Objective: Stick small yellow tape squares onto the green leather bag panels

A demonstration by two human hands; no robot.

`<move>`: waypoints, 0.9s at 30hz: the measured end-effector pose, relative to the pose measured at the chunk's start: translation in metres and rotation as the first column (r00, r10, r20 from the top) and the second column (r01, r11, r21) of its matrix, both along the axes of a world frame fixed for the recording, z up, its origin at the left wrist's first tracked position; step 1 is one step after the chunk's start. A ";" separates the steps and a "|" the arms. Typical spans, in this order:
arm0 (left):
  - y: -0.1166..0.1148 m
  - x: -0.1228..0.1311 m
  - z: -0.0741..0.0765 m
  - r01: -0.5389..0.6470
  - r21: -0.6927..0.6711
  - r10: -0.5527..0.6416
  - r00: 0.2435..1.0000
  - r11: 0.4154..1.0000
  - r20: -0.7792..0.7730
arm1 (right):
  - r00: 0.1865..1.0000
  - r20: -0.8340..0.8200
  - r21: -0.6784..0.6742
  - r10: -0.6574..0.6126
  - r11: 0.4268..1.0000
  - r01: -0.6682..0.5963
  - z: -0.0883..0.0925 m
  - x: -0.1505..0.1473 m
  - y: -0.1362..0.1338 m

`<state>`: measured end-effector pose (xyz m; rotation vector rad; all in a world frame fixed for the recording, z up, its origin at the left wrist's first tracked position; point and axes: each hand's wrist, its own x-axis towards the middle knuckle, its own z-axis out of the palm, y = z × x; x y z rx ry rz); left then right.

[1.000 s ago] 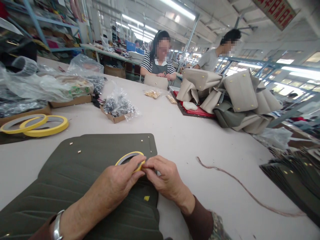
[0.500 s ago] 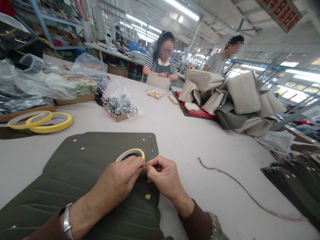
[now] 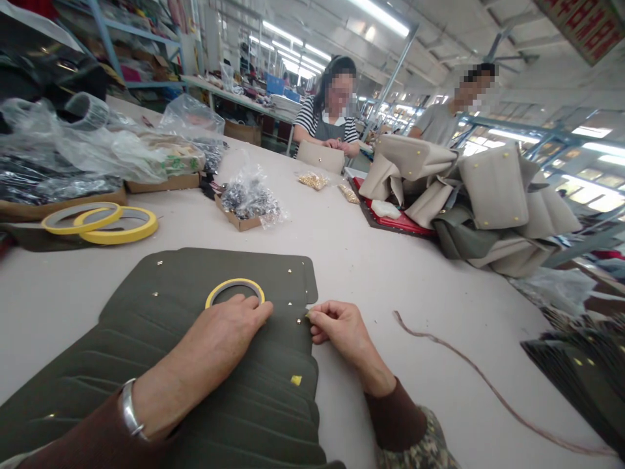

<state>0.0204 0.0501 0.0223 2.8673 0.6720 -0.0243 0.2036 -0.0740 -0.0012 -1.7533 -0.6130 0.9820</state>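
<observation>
My left hand (image 3: 229, 332) is closed on a roll of yellow tape (image 3: 237, 281), its ring standing up from the fingers above a dark green leather panel (image 3: 234, 260). At the panel's right edge, my right hand (image 3: 339, 329) pinches a small piece of yellow tape between thumb and forefinger; little of it shows. Close to those fingertips is a gold stud (image 3: 299, 321), and more small gold studs dot the panel's upper part. Lower down, a yellow tape scrap (image 3: 296, 380) sticks to the panel. My left forearm covers part of the leather.
Two yellow tape rolls (image 3: 122, 228) lie at left, near plastic-wrapped goods (image 3: 161, 153). A small box of bagged parts (image 3: 249, 202) stands ahead. Beige bags (image 3: 493, 189) are heaped at right, dark panels (image 3: 581, 371) below them. A brown cord (image 3: 469, 361) crosses the table. A co-worker (image 3: 332, 124) sits opposite.
My hands have come apart: the left, with the tape roll, moved left, and the right moved slightly right to the panel's edge. The view has shifted a little left.
</observation>
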 end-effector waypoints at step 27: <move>-0.001 0.000 -0.003 0.011 0.038 -0.010 0.999 0.999 -0.041 | 0.651 0.733 -0.057 0.197 0.972 -0.229 -0.002 -0.021 -0.010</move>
